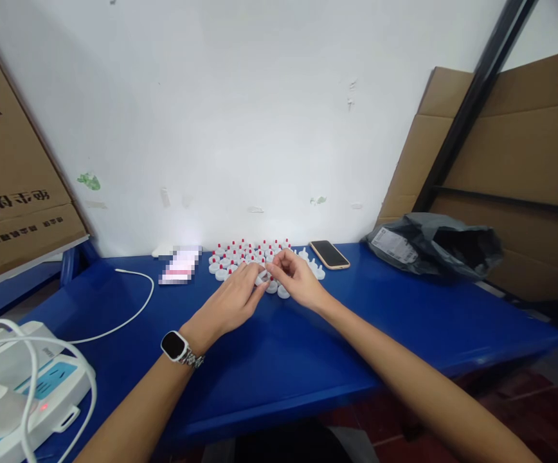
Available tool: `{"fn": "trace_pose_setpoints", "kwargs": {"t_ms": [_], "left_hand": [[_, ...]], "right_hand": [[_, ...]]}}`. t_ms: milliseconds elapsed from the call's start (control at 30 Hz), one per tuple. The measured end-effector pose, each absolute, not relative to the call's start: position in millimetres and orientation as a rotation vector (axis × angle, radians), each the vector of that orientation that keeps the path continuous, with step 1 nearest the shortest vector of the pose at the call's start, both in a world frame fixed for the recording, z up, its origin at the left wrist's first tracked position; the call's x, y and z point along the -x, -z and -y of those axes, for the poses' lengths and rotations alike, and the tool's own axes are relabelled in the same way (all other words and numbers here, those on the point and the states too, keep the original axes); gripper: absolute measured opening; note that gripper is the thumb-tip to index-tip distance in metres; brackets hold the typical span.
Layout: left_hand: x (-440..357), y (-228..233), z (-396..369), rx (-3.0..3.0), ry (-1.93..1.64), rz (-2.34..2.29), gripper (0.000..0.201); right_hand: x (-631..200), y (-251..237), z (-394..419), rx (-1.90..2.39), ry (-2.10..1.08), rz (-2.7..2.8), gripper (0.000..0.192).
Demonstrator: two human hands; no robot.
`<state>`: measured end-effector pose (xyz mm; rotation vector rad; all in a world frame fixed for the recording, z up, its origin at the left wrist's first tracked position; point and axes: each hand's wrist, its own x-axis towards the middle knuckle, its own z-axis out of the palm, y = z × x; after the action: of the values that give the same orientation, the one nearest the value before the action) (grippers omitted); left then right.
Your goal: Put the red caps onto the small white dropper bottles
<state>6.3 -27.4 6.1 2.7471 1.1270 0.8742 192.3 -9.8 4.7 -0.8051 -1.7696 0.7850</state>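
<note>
Between my hands is a white plastic nozzle cap point(261, 278), pinched in the fingers of my left hand point(231, 301), which wears a watch point(175, 347) at the wrist. My right hand point(298, 279) has its thumb and index finger closed together at the nozzle end of that cap; whatever they grip is too small to make out. Behind the hands stand several white nozzle caps with red tips point(234, 254), in a close cluster. To the right of these, partly behind my right hand, are white nozzle caps without red tips point(314, 265).
A phone point(330, 254) lies right of the caps, and a grey plastic bag point(433, 244) farther right. A blurred-out lit item point(179, 265) is at left. A power strip point(62, 386) with white cables occupies the near left of the blue table point(269, 379). Cardboard point(13, 148) flanks the wall.
</note>
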Motion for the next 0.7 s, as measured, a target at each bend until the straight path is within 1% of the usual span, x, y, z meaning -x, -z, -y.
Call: {"fn": "trace_pose_setpoints", "kwargs": {"t_ms": [133,233,433,533,600,700], "left_hand": [[-9,-10,31,-2.799,-0.845,-1.066,0.020],[-9,-10,33,-2.836,-0.835,-1.026,0.021],[-12,-10,34,-2.783,-0.871,-1.027,0.021],[-17,-13,31,-2.690,-0.936,-1.045,0.025],[-20,-17,24,-2.635,-0.979,-1.056,0.033],[-24,-27,8,-2.633,-1.007,-1.099,0.054]], "right_hand": [[-200,-16,20,0.913,-0.397,2.113,0.028],[-201,-18,24,0.930,-0.273,2.207,0.026],[-195,-10,22,0.912,-0.332,2.135,0.024],[-197,-16,18,0.903,-0.400,2.046,0.026],[-204,-24,13,0.900,-0.482,2.014,0.029],[-222,-35,2,0.929,-0.491,1.941,0.032]]}}
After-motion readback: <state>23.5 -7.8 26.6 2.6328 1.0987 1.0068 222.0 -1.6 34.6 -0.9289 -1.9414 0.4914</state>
